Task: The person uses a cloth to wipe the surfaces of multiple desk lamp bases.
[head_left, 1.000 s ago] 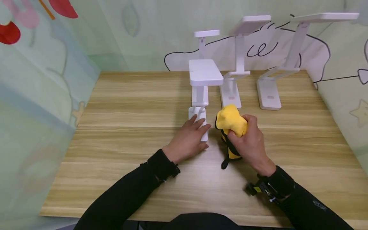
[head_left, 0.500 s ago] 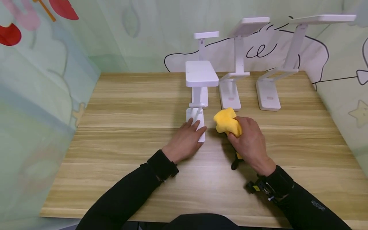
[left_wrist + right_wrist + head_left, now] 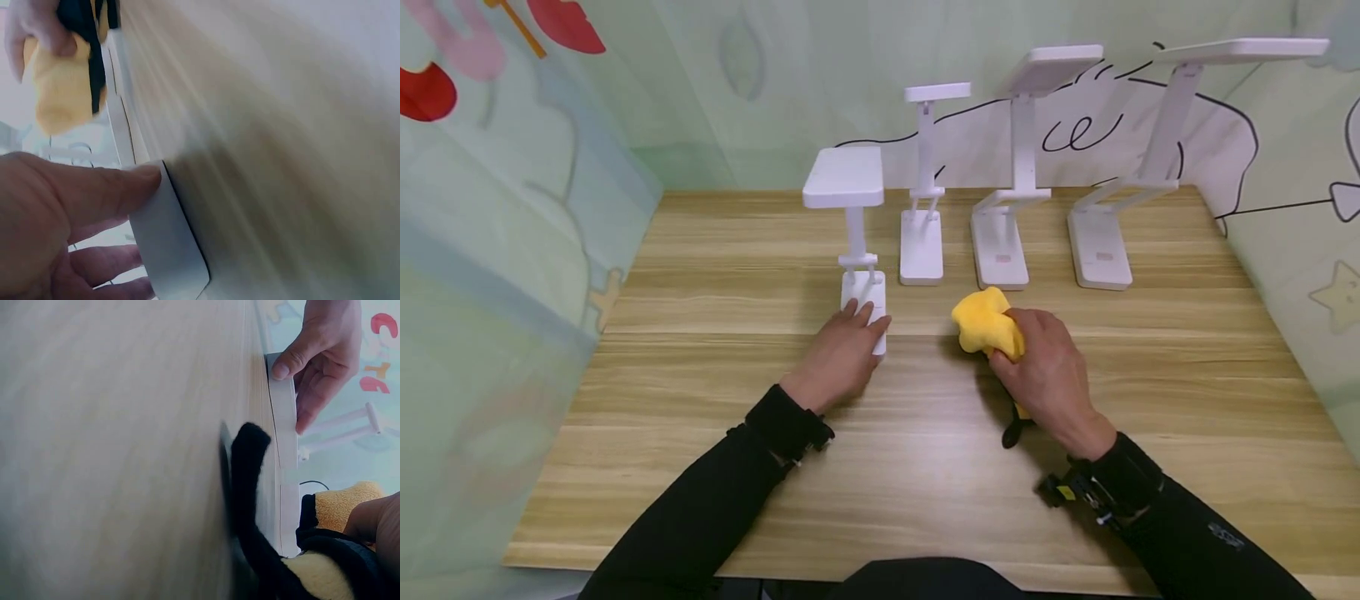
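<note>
My left hand (image 3: 838,354) grips the base of a white folding desk lamp (image 3: 863,287), left of centre on the table. Up close in the left wrist view, the thumb presses one side edge of the lamp base (image 3: 165,231) while the fingers lie over its top. My right hand (image 3: 1051,367) holds a yellow-and-black plush toy (image 3: 985,321) above the table, its thumb and fingers curled round the soft body. A black limb of the plush toy (image 3: 247,481) dangles toward the tabletop in the right wrist view. The palm hides part of the toy.
Behind my hands, a small white lamp (image 3: 921,250) and two taller ones, a middle lamp (image 3: 1000,250) and a right lamp (image 3: 1101,246), stand in a row. The wooden table (image 3: 737,283) meets patterned fabric walls (image 3: 722,108) at its back and sides.
My left hand has moved left with the lamp, uncovering the small lamp's base behind it. My right hand has turned the plush toy and shifted it slightly left.
</note>
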A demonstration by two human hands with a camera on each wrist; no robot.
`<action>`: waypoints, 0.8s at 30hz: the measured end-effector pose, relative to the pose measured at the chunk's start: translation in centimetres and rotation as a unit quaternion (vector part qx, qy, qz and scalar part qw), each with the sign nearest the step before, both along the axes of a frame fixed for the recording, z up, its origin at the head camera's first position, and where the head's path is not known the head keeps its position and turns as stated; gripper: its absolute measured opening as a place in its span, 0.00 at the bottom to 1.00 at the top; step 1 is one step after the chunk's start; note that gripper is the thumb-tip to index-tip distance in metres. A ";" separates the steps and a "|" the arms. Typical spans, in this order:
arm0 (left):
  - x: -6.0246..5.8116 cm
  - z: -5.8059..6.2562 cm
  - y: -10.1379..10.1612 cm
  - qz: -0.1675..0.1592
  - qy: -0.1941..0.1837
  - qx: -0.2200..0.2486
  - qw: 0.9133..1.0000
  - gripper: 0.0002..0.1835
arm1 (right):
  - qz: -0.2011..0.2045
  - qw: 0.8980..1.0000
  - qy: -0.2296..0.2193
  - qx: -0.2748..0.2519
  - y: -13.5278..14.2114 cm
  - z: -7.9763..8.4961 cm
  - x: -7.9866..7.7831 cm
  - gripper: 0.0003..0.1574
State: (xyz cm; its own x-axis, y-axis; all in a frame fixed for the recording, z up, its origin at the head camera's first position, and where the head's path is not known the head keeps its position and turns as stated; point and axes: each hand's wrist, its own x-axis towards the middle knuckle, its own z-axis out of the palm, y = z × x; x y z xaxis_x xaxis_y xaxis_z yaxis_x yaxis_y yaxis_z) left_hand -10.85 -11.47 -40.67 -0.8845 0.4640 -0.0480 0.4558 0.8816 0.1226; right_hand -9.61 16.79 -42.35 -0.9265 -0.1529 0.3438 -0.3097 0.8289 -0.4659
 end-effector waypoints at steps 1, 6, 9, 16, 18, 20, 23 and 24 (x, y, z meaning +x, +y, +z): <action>-0.3 0.0 -0.4 0.002 0.005 0.002 1.000 0.28 | 0.000 1.000 -0.001 0.000 0.0 0.0 0.0 0.32; -1.8 0.0 -2.3 0.015 0.019 0.001 1.000 0.27 | 0.003 1.000 -0.008 0.004 0.1 -0.1 0.0 0.32; -2.8 0.0 -3.1 0.019 0.026 -0.002 0.999 0.26 | 0.006 1.000 -0.009 0.007 0.1 -0.2 0.1 0.31; -5.2 0.0 -4.4 0.035 0.032 0.002 0.999 0.26 | 0.010 1.000 -0.005 0.006 0.1 -0.3 0.1 0.30; -5.9 0.1 -4.6 0.037 0.032 0.001 0.999 0.26 | 0.012 1.000 -0.003 0.005 0.1 -0.3 0.1 0.30; -6.5 0.2 -4.8 0.039 0.031 0.000 0.999 0.27 | 0.013 1.000 -0.002 0.006 0.2 -0.4 0.0 0.30; -7.3 0.3 -5.1 0.039 0.031 -0.004 0.999 0.28 | 0.014 1.000 -0.002 0.008 0.2 -0.4 0.0 0.30; -7.5 0.3 -5.2 0.042 0.029 -0.005 0.999 0.28 | 0.014 1.000 -0.002 0.008 0.3 -0.4 0.0 0.31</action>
